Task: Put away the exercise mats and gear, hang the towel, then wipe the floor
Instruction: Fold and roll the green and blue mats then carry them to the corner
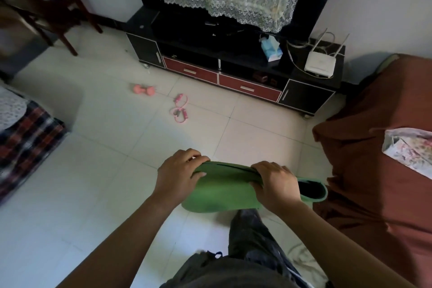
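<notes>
Above the pale tiled floor (117, 147) I hold the green mat (224, 192), rolled into a thick soft tube with its open end to my right, my left hand (180, 170) and right hand (275, 184) both clamped on it.

No legible text, label, brand, number or sign anywhere. Router (319, 64) and tissue pack (271, 48) on TV stand (311, 97): markings too blurred.

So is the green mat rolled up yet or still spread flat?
Rolled up: the green mat is a tube with an open end, gripped by both hands.
</notes>
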A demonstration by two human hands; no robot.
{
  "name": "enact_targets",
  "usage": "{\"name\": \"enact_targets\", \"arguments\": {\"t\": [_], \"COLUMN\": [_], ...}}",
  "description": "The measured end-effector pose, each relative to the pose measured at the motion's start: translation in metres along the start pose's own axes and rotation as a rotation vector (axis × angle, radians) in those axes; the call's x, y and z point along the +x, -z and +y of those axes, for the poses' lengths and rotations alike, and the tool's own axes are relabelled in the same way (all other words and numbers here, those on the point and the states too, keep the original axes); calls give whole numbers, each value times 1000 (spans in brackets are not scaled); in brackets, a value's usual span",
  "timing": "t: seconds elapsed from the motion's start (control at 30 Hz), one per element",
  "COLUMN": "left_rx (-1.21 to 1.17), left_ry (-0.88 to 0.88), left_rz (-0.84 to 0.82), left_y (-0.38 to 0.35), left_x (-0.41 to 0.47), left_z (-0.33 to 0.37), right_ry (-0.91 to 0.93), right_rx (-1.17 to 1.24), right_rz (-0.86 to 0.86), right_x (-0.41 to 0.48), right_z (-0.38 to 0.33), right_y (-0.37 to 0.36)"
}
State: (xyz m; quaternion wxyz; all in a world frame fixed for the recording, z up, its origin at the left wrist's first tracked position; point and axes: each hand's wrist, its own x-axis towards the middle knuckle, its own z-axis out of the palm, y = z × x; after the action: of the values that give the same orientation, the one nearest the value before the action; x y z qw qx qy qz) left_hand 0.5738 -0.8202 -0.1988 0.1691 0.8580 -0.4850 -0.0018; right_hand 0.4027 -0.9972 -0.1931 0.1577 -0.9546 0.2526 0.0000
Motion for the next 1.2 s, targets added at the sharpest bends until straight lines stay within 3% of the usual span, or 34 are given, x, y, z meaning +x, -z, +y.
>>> {"name": "enact_targets", "arguments": {"t": [0.27, 0.6, 0.9, 1.2], "left_rx": [-14, -60, -100, -102], "left_ry": [52, 80, 181, 204], "left_rz": [-133, -174, -140, -254], "left_y": [-21, -42, -57, -43], "left_x": [137, 242, 333, 459], "left_z": [44, 49, -9, -112], "right_ry": [-17, 4, 80, 106], "right_rx": [47, 64, -91, -66], "right_rz": [-63, -56, -87, -217], "right_x": [94, 203, 337, 505], "right_z": [97, 152, 152, 111], "right_y": [41, 71, 83, 86]}}
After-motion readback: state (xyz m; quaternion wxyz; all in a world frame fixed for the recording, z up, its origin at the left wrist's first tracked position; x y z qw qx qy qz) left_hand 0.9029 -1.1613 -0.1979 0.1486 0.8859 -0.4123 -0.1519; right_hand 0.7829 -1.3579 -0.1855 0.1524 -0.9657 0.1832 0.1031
